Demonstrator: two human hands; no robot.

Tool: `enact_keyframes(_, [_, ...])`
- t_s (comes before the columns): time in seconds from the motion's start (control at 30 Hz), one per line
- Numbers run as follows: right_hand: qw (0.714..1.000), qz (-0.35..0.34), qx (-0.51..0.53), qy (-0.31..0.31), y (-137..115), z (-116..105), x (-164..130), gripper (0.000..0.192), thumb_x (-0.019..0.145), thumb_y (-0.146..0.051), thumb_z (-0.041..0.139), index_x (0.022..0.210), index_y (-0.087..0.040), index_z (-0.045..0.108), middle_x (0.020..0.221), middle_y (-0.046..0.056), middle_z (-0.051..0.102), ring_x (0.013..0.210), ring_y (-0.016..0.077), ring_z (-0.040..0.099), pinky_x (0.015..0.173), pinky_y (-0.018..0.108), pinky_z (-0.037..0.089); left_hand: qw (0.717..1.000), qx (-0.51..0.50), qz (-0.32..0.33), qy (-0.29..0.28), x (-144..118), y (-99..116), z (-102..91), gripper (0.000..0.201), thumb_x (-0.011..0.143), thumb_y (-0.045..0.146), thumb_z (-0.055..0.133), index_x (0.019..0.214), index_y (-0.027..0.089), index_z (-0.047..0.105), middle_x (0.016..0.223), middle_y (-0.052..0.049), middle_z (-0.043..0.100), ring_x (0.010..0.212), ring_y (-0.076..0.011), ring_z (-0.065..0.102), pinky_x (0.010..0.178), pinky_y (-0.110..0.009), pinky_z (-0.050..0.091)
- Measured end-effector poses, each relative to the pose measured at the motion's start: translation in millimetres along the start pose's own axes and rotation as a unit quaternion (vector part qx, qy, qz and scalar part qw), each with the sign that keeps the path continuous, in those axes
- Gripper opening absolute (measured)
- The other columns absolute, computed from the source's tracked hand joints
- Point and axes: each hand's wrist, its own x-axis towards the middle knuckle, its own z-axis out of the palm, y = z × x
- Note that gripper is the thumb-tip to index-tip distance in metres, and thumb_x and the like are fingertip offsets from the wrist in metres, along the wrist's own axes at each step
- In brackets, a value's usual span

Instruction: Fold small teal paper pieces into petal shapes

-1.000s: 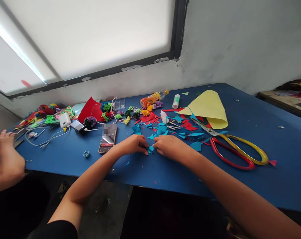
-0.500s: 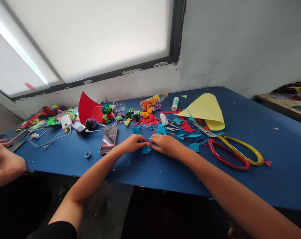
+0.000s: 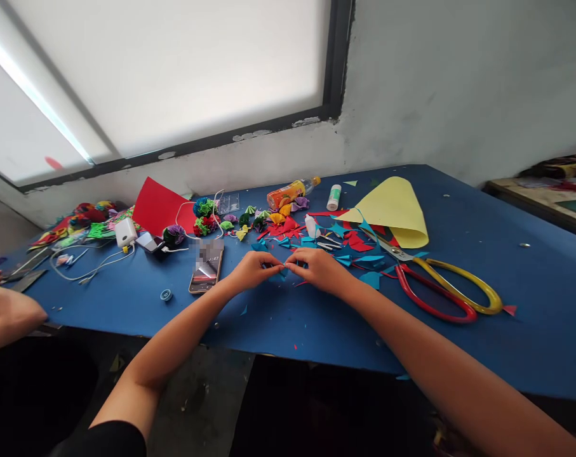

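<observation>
Pinching a small blue paper piece (image 3: 279,274) between them, left hand (image 3: 252,268) and right hand (image 3: 316,266) meet fingertip to fingertip just above the bench (image 3: 530,343); the piece lies crosswise, equally near both. Beyond: phone (image 3: 206,269), scissors (image 3: 442,289), yellow paper cone (image 3: 393,211).

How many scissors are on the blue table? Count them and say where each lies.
1. The scissors, with one red and one yellow handle, lie on the blue table, right of the right hand. Paper scraps may hide others.
</observation>
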Motion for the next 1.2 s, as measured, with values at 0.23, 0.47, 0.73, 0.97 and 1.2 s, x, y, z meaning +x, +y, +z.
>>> enact_keyframes(0.23, [0.999, -0.039, 0.006, 0.008, 5.5, 0.3, 1.2, 0.017, 0.085, -0.021, 0.051, 0.082, -0.014, 0.067, 0.083, 0.007, 0.065, 0.075, 0.0172, 0.06, 0.068, 0.026, 0.043, 0.999, -0.027, 0.015, 0.015, -1.6, 0.7, 0.2, 0.026, 0.076, 0.034, 0.061, 0.075, 0.01, 0.071, 0.06, -0.002, 0.061, 0.05, -0.0065, 0.044, 0.048, -0.018, 0.032])
enact_keyframes(0.47, [0.998, -0.055, 0.009, 0.017, 3.6, -1.0, 0.7, 0.024, 0.087, -0.026, 0.046, 0.082, -0.014, 0.066, 0.084, 0.009, 0.063, 0.076, 0.0191, 0.059, 0.069, 0.029, 0.043, 0.997, -0.065, 0.024, 0.031, -1.1, -0.6, 0.9, 0.028, 0.073, 0.038, 0.063, 0.073, 0.011, 0.071, 0.059, -0.002, 0.061, 0.052, -0.0074, 0.046, 0.048, -0.018, 0.033])
enact_keyframes(0.73, [0.964, 0.102, 0.245, 0.018, 2.6, 0.2, 4.9, 0.029, 0.073, -0.042, 0.058, 0.079, -0.014, 0.064, 0.068, 0.002, 0.06, 0.061, 0.0142, 0.054, 0.055, 0.025, 0.041, 0.984, -0.116, 0.067, 0.117, 2.3, -1.5, -1.4, 0.028, 0.074, 0.041, 0.064, 0.077, 0.015, 0.073, 0.074, -0.005, 0.062, 0.061, -0.0084, 0.051, 0.049, -0.018, 0.037])
enact_keyframes(0.97, [0.976, 0.082, 0.199, 0.036, 1.5, -2.6, 4.8, 0.025, 0.073, -0.039, 0.056, 0.076, -0.015, 0.063, 0.067, 0.003, 0.06, 0.062, 0.0149, 0.054, 0.059, 0.027, 0.041, 0.983, -0.078, 0.117, 0.118, 0.3, -0.3, -1.3, 0.023, 0.073, 0.036, 0.067, 0.084, 0.017, 0.072, 0.081, -0.005, 0.062, 0.064, -0.0084, 0.054, 0.05, -0.016, 0.04])
enact_keyframes(1.2, [0.993, 0.016, 0.115, 0.037, 0.3, -4.3, 3.4, 0.018, 0.077, -0.031, 0.053, 0.074, -0.016, 0.063, 0.073, 0.005, 0.062, 0.067, 0.0158, 0.056, 0.064, 0.028, 0.042, 0.969, -0.039, 0.193, 0.147, 0.9, -4.5, 1.4, 0.016, 0.074, 0.032, 0.067, 0.075, 0.016, 0.072, 0.072, -0.005, 0.064, 0.062, -0.0091, 0.056, 0.053, -0.018, 0.045])
